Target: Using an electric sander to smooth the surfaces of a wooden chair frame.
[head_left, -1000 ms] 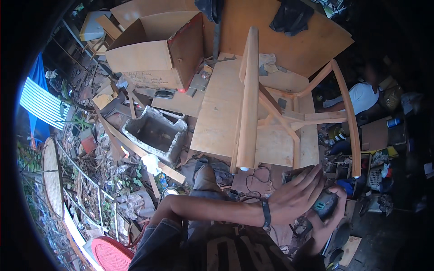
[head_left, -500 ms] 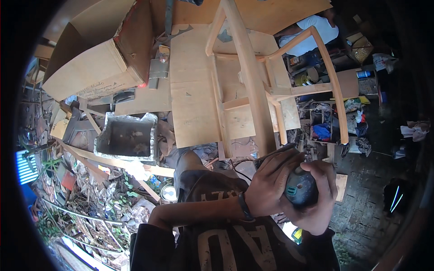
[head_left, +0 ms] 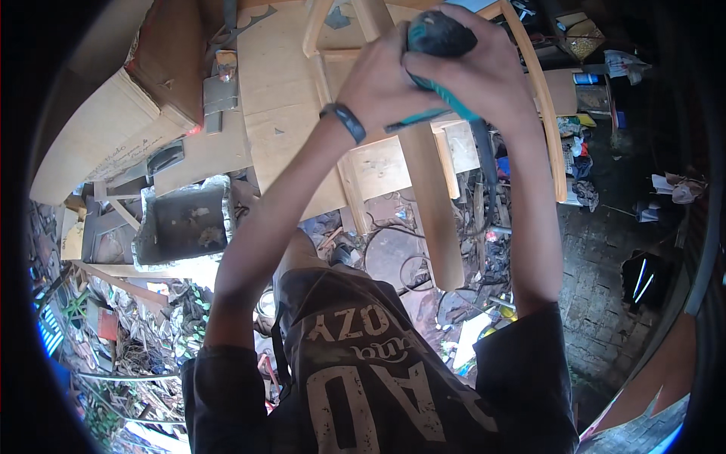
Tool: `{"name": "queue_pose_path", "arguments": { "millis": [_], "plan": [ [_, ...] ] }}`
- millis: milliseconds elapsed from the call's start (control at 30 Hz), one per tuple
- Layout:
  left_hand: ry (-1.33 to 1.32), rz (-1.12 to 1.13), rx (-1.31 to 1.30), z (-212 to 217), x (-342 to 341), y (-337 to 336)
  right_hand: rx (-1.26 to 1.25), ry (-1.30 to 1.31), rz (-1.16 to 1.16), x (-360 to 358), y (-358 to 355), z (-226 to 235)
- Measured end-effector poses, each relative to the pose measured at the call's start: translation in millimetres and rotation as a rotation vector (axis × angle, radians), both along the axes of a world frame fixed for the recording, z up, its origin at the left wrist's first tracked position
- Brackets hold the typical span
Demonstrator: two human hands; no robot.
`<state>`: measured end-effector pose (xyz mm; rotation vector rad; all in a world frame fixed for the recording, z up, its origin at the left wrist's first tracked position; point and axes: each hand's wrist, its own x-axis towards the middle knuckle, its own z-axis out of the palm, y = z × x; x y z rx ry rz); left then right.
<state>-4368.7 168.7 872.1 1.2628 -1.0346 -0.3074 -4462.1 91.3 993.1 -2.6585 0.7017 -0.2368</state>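
Observation:
A teal and black electric sander point(head_left: 442, 36) is held between both hands above the wooden chair frame point(head_left: 435, 212). My left hand point(head_left: 378, 87), with a dark band at the wrist, grips the sander's left side. My right hand point(head_left: 488, 68) wraps round its right side and top. The sander's flat base faces a broad, pale chair rail, and the hands hide most of that meeting, so I cannot tell whether they touch. A dark cord point(head_left: 485, 174) hangs from the sander's right. The frame lies on a cardboard sheet point(head_left: 276, 151).
At the left stands a large cardboard box point(head_left: 94, 140), with a grey, rough-edged basin point(head_left: 185, 223) nearer me. Debris and plants cover the lower left ground. A round lid-like disc point(head_left: 393, 257) lies below the frame. Paved floor point(head_left: 605, 287) and assorted clutter lie at the right.
Both hands have carried the sander away from my body, up along the rail towards the far end. The view has shifted, and both forearms now stretch forward.

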Motion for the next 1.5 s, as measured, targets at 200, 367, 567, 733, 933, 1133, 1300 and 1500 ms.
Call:
{"name": "queue_pose_path", "arguments": {
  "millis": [200,367,567,733,933,1133,1300,1500],
  "plan": [
    [-0.145,0.03,0.049,0,3,-6,0.25,-0.163,0.002,-7,-9,-7],
    [-0.108,0.03,0.107,15,-123,63,0.178,-0.08,-0.102,-124,64,11],
    [-0.062,-0.327,0.174,39,-214,138,0.303,-0.115,-0.301,-226,141,29],
    [-0.08,-0.247,0.083,28,-174,107,0.119,-0.102,-0.153,-185,109,21],
    [-0.185,-0.169,0.009,-7,-20,8,0.11,-0.14,-0.104,-39,13,-1],
    [-0.077,-0.356,-0.017,4,27,-8,0.212,-0.296,0.018,3,-8,0],
    [-0.164,-0.142,0.126,-1,-82,58,0.135,-0.17,-0.123,-98,55,-2],
    [-0.046,-0.374,0.081,21,-211,143,0.103,-0.089,-0.238,-226,154,22]
  ]
}}
